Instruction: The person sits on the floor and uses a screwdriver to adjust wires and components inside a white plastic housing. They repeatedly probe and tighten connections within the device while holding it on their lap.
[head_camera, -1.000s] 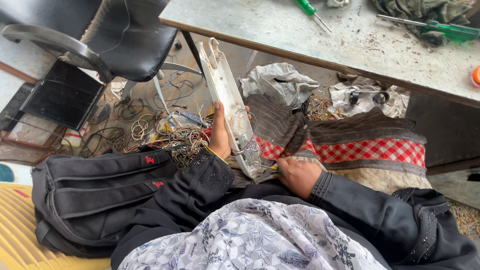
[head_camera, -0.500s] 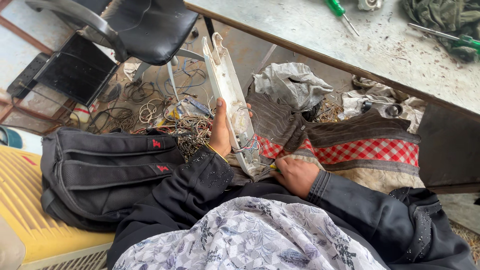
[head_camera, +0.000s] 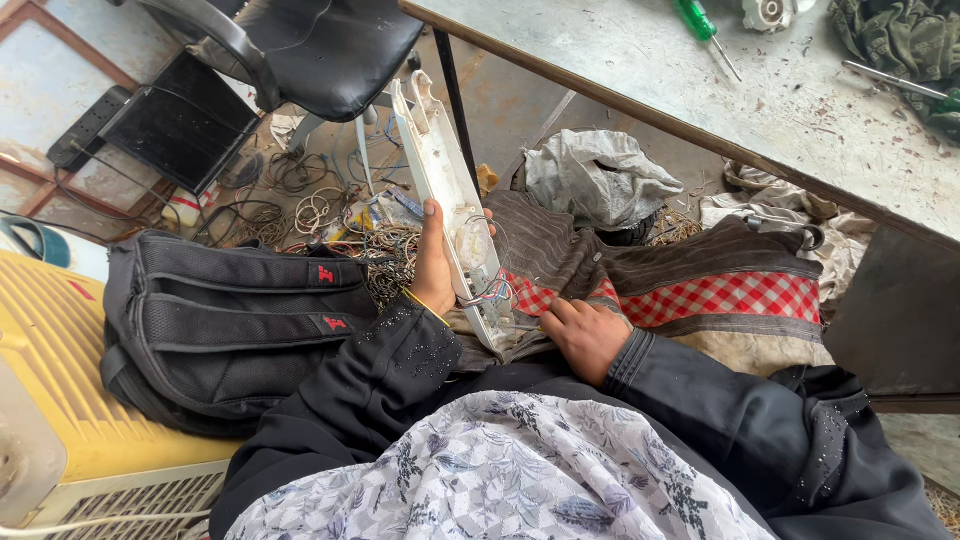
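Far left, floor edge: yellow ribbed appliance housing (head_camera: 60, 400), with a black backpack (head_camera: 230, 320) lying against it.
Upper left, floor: black flat panel (head_camera: 180, 120) leaning by a black office chair (head_camera: 310, 50); loose coils of wire (head_camera: 320, 210) spread beneath the chair.
Left hand (head_camera: 433, 265): closed around the side of the white light fixture housing (head_camera: 445, 190), thumb on the front face, fingers wrapped behind. The grip is firm and full.
Light fixture housing: long, narrow, white, held tilted with its upper end toward the chair and its lower end resting at the lap; small coloured wires (head_camera: 490, 295) emerge near the lower end.
Right hand (head_camera: 585, 335): fingers curled at the lower end of the housing, beside the coloured wires. Whether this grip pinches a wire or a tool cannot be told; the fingertips are hidden.
Change since the earlier views: both hands hold the same positions on the housing; only the viewpoint has swung, bringing more of the surface into frame. The work at the wire end is judged to be continuing, not finished.
Lap and floor, centre: brown cloth with red-checked band (head_camera: 700, 295); grey crumpled rag (head_camera: 595, 180) behind it.
Right, surface (head_camera: 800, 130): worn grey top carrying a green-handled screwdriver (head_camera: 700, 25) and a dark green cloth (head_camera: 900, 40) at the far corner.
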